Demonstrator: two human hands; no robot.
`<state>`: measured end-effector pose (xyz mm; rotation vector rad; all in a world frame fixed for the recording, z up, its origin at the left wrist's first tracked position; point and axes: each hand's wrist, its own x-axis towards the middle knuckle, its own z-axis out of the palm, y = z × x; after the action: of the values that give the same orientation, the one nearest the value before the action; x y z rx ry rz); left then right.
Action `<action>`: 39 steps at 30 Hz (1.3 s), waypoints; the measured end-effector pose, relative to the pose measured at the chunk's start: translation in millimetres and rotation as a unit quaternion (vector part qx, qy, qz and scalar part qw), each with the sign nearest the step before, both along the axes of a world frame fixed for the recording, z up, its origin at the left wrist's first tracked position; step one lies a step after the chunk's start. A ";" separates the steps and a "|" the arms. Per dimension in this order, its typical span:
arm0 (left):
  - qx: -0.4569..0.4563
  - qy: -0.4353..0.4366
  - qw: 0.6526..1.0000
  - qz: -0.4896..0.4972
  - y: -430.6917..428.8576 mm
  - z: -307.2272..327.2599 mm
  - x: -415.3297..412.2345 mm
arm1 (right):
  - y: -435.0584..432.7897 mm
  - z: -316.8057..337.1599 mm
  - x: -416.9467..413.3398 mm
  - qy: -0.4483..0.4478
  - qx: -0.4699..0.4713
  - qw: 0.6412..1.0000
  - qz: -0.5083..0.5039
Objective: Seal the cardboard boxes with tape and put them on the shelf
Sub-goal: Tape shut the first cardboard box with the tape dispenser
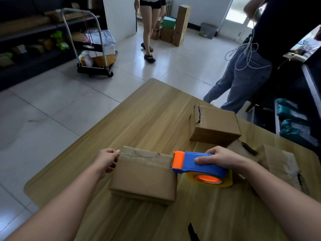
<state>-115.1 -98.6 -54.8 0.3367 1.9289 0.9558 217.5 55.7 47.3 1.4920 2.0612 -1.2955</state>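
A brown cardboard box (pixel 144 176) lies on the wooden table (pixel 147 115) in front of me, with clear tape along its top far edge. My left hand (pixel 106 160) rests against the box's upper left corner, thumb on the tape end. My right hand (pixel 219 158) grips a blue and orange tape dispenser (pixel 199 165) with a yellowish tape roll; its orange head touches the box's upper right corner. A second cardboard box (pixel 215 126) with a torn flap stands farther right. More cardboard boxes (pixel 278 160) lie beside my right wrist.
A black object (pixel 192 232) lies at the table's near edge. A person in jeans (pixel 243 72) stands by the table's far right corner. Another person (pixel 149 28) stands on the tiled floor. A loaded trolley (pixel 95 49) and dark shelves (pixel 26 42) with parcels are at left.
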 end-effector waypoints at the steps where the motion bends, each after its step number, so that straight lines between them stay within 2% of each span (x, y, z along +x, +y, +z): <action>1: 0.000 -0.006 1.000 0.002 0.2 -1.6 0.9 | 0.1 -1.3 -0.4 -0.002 0.000 1.000 0.002; 4: 0.002 0.009 1.000 -0.003 -0.5 -5.8 4.3 | 0.8 -4.2 0.8 -0.003 -0.001 1.000 -0.001; 10: -0.001 0.119 0.992 -0.032 2.8 -13.3 4.0 | 1.6 -5.6 1.6 -0.006 0.001 1.000 -0.007; 14: -0.117 0.172 0.975 -0.080 2.8 -7.5 -0.4 | 0.9 -6.2 2.5 -0.011 -0.001 1.000 -0.018; 16: -0.142 0.264 0.948 -0.103 0.7 -2.7 2.6 | 0.2 -7.2 3.3 -0.006 -0.001 1.000 -0.024; 18: -0.066 0.358 0.925 -0.106 1.7 3.5 13.5 | -1.1 -7.3 3.2 0.000 0.000 1.000 -0.029; 19: -0.012 0.377 0.919 -0.115 3.8 6.4 21.9 | -0.9 -7.2 2.9 0.003 0.001 1.000 -0.031; 21: 0.051 0.376 0.908 -0.178 8.5 10.7 42.7 | -0.8 -7.1 2.6 0.003 -0.001 0.999 -0.032; 22: 0.043 0.376 0.895 -0.236 10.0 11.4 52.1 | -0.6 -7.4 2.5 0.003 -0.003 1.000 -0.031; 25: -0.070 0.420 0.819 -0.384 8.5 11.1 62.7 | -0.3 -9.2 3.8 0.005 -0.005 1.000 -0.029; 27: -0.106 0.433 0.796 -0.411 8.1 14.3 63.0 | 0.5 -11.0 6.3 0.006 0.000 1.000 -0.030; 32: -0.125 0.434 0.780 -0.433 8.2 20.2 63.8 | -1.2 -11.0 11.4 0.014 -0.001 1.000 -0.010; 39: -0.131 0.430 0.778 -0.439 8.8 22.9 64.6 | -1.3 -9.9 23.0 0.051 -0.020 0.998 0.003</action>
<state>-50.6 -89.8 -31.9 1.5496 2.2233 -0.1740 240.5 54.4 37.4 1.4302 2.0871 -1.4308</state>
